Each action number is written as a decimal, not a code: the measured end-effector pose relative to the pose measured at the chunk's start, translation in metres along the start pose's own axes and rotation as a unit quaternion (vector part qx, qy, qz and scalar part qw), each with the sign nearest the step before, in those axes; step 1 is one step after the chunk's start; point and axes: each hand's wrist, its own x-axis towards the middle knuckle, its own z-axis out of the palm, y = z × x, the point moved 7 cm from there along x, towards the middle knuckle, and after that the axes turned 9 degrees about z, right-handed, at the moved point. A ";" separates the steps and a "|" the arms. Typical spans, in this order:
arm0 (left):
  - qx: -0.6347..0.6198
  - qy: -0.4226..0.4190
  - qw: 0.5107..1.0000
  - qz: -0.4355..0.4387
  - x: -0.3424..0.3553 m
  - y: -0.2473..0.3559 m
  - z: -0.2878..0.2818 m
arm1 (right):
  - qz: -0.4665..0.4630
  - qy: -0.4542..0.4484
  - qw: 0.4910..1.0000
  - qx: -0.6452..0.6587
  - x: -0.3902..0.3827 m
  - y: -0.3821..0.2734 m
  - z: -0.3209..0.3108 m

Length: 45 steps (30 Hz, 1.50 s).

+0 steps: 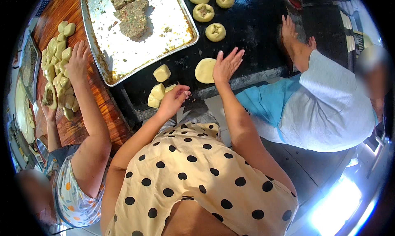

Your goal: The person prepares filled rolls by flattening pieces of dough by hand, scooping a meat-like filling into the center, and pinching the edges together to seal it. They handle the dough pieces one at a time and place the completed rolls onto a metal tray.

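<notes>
A flattened round of dough point(204, 71) lies on the black worktop. At its right edge, my right hand point(227, 66) is open, its fingers stretched out and the palm side touching or just over the rim. My left hand point(175, 99) hovers low by the worktop's near edge, fingers loosely curled and apart, with nothing visible in them. Beside it sit several dough lumps point(155, 96), one partly hidden behind the hand. Another dough lump point(162, 73) rests a little farther off, left of the round.
A metal tray point(142, 69) holds slabs of minced filling point(133, 18). Several filled dough buns point(215, 32) stand at the far side. At left, a co-worker's hand point(78, 61) is over dough pieces point(53, 54) on a wooden table; another person's arm point(297, 50) reaches in at right.
</notes>
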 end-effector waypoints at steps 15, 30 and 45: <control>0.076 -0.002 0.995 0.060 -0.029 0.040 0.008 | -0.005 0.000 0.999 -0.041 0.001 -0.049 0.013; -0.067 0.044 0.996 0.048 -0.031 0.011 -0.014 | 0.052 -0.071 0.987 0.137 -0.021 0.004 -0.024; -0.126 0.088 0.985 0.073 0.000 0.057 -0.035 | -0.103 -0.498 0.850 0.139 -0.049 -0.069 -0.081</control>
